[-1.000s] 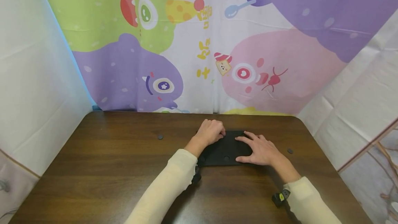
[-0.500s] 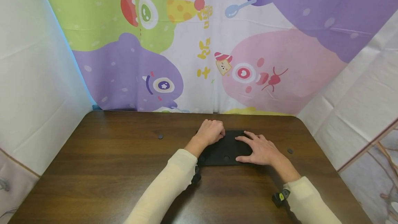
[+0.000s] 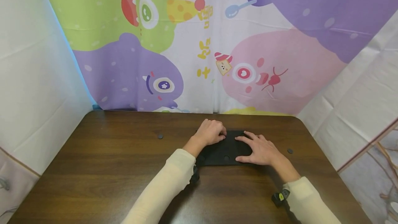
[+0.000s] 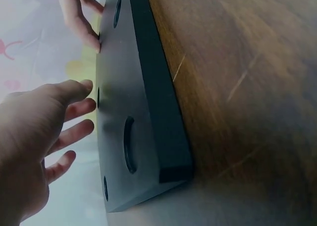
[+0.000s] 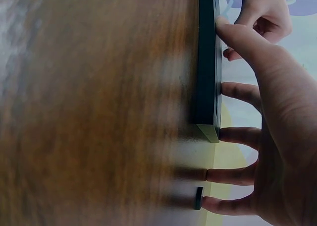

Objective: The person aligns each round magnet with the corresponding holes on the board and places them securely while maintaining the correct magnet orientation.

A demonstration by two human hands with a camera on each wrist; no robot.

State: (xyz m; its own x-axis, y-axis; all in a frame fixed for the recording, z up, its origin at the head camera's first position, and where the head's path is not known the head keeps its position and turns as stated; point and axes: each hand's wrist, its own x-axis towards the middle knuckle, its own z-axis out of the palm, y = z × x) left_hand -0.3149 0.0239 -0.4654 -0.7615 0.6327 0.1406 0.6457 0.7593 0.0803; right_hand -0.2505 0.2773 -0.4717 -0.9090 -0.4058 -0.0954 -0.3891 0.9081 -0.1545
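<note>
A flat black rectangular board (image 3: 230, 148) with several round recesses lies on the table. One recess (image 4: 130, 144) shows clearly in the left wrist view. Over the board's left half is my left hand (image 3: 210, 132), its fingers loosely bent and slightly parted. Nothing shows between them, and in the left wrist view they look apart from the surface. My right hand (image 3: 259, 149) spreads over the right end, with thumb and some fingertips touching the board. Part of the board is hidden under both hands.
On the brown wooden table (image 3: 109, 168), one small dark disc (image 3: 160, 136) lies left of the board and another dark disc (image 3: 290, 151) lies to its right. A cartoon-print curtain (image 3: 199, 89) hangs behind the table's far edge.
My left hand has lifted slightly and its fingers have parted a little, with the forearm shifting a bit left. The right hand and the discs have stayed put.
</note>
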